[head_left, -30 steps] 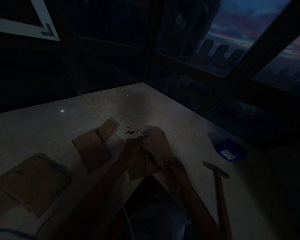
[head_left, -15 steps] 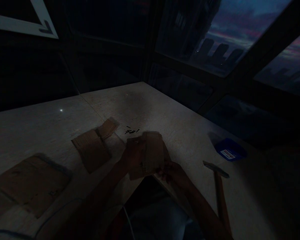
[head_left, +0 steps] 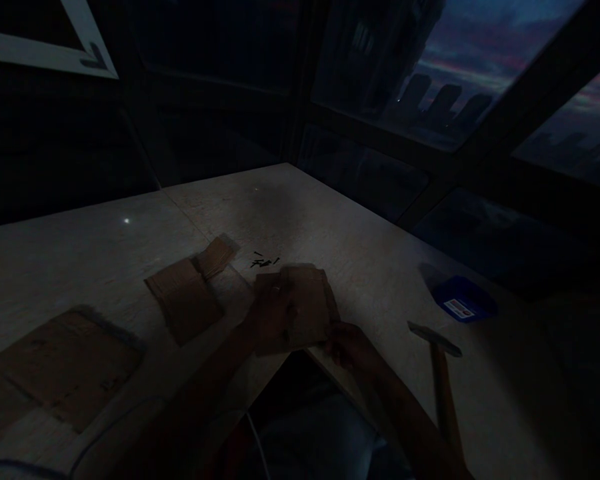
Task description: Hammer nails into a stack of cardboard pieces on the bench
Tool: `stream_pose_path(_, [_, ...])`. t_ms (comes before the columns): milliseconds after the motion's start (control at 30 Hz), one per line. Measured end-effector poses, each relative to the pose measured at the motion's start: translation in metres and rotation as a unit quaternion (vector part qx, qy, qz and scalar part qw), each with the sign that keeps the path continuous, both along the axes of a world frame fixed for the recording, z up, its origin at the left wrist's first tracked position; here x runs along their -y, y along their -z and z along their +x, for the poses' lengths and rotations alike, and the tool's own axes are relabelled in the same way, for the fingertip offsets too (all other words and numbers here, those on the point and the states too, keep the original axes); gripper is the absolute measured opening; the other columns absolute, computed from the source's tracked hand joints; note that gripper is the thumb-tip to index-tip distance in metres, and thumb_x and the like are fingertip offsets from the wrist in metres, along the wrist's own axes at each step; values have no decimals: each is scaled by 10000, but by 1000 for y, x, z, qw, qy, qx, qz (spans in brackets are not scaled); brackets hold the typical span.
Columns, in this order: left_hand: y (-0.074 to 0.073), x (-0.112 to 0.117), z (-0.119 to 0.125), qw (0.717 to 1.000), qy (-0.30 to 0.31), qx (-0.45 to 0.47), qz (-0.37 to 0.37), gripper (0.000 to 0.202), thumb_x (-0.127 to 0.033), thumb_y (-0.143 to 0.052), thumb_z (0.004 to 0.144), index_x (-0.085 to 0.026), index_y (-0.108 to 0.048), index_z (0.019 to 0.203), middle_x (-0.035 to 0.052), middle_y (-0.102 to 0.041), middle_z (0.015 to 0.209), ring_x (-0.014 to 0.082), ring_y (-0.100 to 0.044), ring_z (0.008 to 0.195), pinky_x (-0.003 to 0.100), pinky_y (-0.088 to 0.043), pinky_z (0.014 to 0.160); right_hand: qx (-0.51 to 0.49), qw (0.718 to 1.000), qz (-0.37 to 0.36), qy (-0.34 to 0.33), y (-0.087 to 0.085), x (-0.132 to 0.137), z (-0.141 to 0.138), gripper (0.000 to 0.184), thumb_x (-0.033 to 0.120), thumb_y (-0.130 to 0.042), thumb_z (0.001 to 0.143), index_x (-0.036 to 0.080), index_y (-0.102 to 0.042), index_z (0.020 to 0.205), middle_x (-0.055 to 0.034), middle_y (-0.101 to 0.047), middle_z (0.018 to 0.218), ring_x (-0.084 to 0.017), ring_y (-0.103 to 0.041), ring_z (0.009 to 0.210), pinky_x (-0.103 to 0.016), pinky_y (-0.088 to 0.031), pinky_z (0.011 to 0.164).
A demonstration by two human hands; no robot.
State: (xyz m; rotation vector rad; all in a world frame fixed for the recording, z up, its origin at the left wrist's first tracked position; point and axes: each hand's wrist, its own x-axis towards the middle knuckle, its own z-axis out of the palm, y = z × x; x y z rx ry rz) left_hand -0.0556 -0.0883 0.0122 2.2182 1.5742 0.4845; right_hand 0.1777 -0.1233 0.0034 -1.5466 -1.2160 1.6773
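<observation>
In dim light, a stack of thin brown wooden pieces (head_left: pixel 310 303) lies flat on the pale table (head_left: pixel 380 267), near its front edge. My left hand (head_left: pixel 273 313) rests on top of the stack's left part, fingers lying over it. My right hand (head_left: pixel 347 347) grips the stack's near right corner. A few small dark nails (head_left: pixel 263 261) lie just beyond the stack.
A hammer (head_left: pixel 440 373) with a wooden handle lies right of my right arm, and a blue box (head_left: pixel 463 301) sits beyond it. Two more brown pieces (head_left: pixel 187 293) lie left of the stack, and a larger board (head_left: pixel 60 367) lies at far left. Dark windows surround the table.
The pieces were held tilted above the table, and now lie flat on it. My left hand has come down on top of them; my right hand has slid to the near corner.
</observation>
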Motion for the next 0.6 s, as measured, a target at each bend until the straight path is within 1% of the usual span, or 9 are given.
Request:
stream_pose_path(67, [2, 3, 2, 1000, 12, -21, 10, 531, -364, -580, 933, -194, -492, 1428, 161, -434, 1558, 349, -358, 1457, 507, -299, 1188, 68, 997, 36, -23, -4, -3, 5, 431, 588, -671, 735, 188, -628, 581, -2, -586, 447, -101, -434, 324, -224, -243, 352])
stream_pose_path(167, [2, 6, 6, 999, 27, -43, 4, 520, -397, -592, 931, -223, -528, 1416, 143, -382, 1600, 377, -258, 1505, 568, -238, 1202, 177, 975, 132, -17, -16, -14, 14, 411, 538, -678, 788, 207, -616, 551, -28, -599, 493, -152, -543, 451, -263, -342, 451])
stream_pose_path(233, [1, 6, 9, 998, 22, -49, -12, 512, -429, -603, 925, -219, -556, 1390, 152, -398, 1590, 391, -245, 1509, 590, -240, 1194, 232, 951, 203, 1, -25, -25, 14, 324, 482, -653, 840, 220, -655, 648, -58, -670, 625, -211, -637, 623, -305, -435, 584])
stream_pose_path(300, [-1, 6, 12, 998, 14, -51, -21, 510, -446, -601, 926, -203, -566, 1373, 170, -409, 1579, 397, -266, 1500, 597, -259, 1182, 257, 929, 265, -2, -30, -37, 7, 212, 416, -615, 879, 234, -721, 854, -94, -745, 873, -265, -684, 865, -370, -492, 788])
stream_pose_path(367, [-2, 5, 13, 998, 16, -51, -23, 483, -442, -593, 934, -193, -573, 1348, 180, -439, 1553, 388, -301, 1485, 596, -276, 1172, 257, 912, 317, -35, -28, -50, -5, 245, 340, -614, 879, 249, -734, 1071, -102, -724, 1190, -285, -628, 1149, -414, -444, 1014])
stream_pose_path(433, [-2, 5, 12, 998, 17, -51, -22, 447, -429, -590, 938, -190, -581, 1316, 178, -492, 1508, 376, -340, 1464, 591, -289, 1165, 253, 892, 361, -101, -21, -62, -18, 331, 280, -625, 863, 240, -725, 1176, -87, -642, 1385, -278, -511, 1342, -419, -354, 1151])
stream_pose_path(467, [-2, 5, 12, 998, 16, -51, -19, 432, -422, -590, 940, -185, -585, 1300, 178, -517, 1482, 373, -361, 1450, 585, -300, 1160, 265, 870, 387, -152, -15, -67, -23, 353, 265, -597, 879, 213, -719, 1205, -99, -612, 1428, -283, -475, 1384, -434, -321, 1183])
stream_pose_path(500, [-2, 5, 12, 998, 15, -50, -16, 423, -421, -584, 943, -179, -586, 1291, 179, -534, 1463, 371, -381, 1436, 577, -309, 1155, 269, 861, 395, -175, -10, -70, -27, 354, 253, -581, 889, 199, -724, 1208, -102, -609, 1433, -282, -463, 1399, -439, -296, 1204])
stream_pose_path(600, [0, 6, 12, 999, 13, -52, -5, 420, -436, -561, 954, -182, -580, 1287, 175, -547, 1443, 360, -421, 1404, 554, -318, 1149, 282, 851, 395, -202, 4, -79, -31, 357, 271, -545, 931, 208, -721, 1235, -94, -618, 1427, -285, -464, 1406, -462, -280, 1220])
